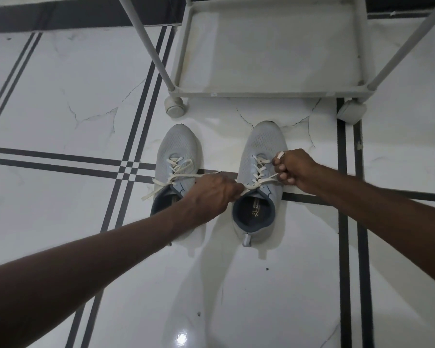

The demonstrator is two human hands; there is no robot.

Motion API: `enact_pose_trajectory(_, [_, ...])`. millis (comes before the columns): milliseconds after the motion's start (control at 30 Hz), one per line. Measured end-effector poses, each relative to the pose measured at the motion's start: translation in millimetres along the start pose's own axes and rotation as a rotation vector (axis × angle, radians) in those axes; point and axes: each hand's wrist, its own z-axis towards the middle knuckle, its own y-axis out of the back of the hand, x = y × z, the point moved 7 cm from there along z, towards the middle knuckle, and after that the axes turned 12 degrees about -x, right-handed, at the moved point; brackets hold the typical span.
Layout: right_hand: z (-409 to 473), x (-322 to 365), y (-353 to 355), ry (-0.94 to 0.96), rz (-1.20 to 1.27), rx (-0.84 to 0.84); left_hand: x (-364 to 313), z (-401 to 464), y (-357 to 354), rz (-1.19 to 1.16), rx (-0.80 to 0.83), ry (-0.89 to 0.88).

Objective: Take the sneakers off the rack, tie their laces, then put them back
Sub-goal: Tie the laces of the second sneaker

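Two light grey sneakers stand side by side on the floor, toes pointing away from me. The left sneaker (177, 149) has loose cream laces (171, 175) trailing over its side. The right sneaker (263, 146) has its laces (259, 182) pulled taut sideways between my hands. My left hand (212, 190) is closed on one lace end and covers part of the left sneaker's collar. My right hand (295, 170) is closed on the other end, which pokes out above my fingers. The white rack (269, 92) stands just beyond the shoes, its bottom shelf bare.
The rack is on castor wheels (174, 106), (350, 113), with slanted white posts (146, 43) rising from its corners. The floor is glossy white marble tile with dark stripe lines (343, 222) running around the shoes.
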Motion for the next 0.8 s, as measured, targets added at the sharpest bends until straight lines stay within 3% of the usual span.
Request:
enact_pose_trajectory(200, [-12.3, 13.7, 1.7, 0.111, -0.024, 0.030, 9.2, -1.8, -0.1, -0.029, 0.029, 0.070])
enact_pose_trajectory(367, [-52.7, 39.4, -1.9, 0.321, -0.110, 0.189, 17.6, -5.2, 27.1, -0.097, -0.175, 0.133])
enact_pose_trajectory(433, [-60.6, 41.9, 9.0, 0.474, -0.210, 0.059, 46.0, -17.8, 43.8, -0.196, -0.227, 0.369])
enact_pose_trajectory(533, [-73.3, 37.6, 32.9, 0.734, -0.482, -0.293, 97.1, -45.8, 60.1, -0.183, -0.206, 0.592])
enact_pose_trajectory(600, [-70.7, 13.2, 30.7, 0.683, -0.560, -0.272, 128.8, -72.3, 54.3, -0.145, 0.021, 0.747])
enact_pose_trajectory(700, [-61.4, -34.2, 9.9, 0.359, -0.494, -0.045, 143.5, -108.2, 27.5, -0.411, 0.286, 0.959])
enact_pose_trajectory(800, [-55.5, -48.5, 2.4, 0.259, -0.469, -0.063, 143.5, -117.8, 11.2, -0.517, 0.166, 1.016])
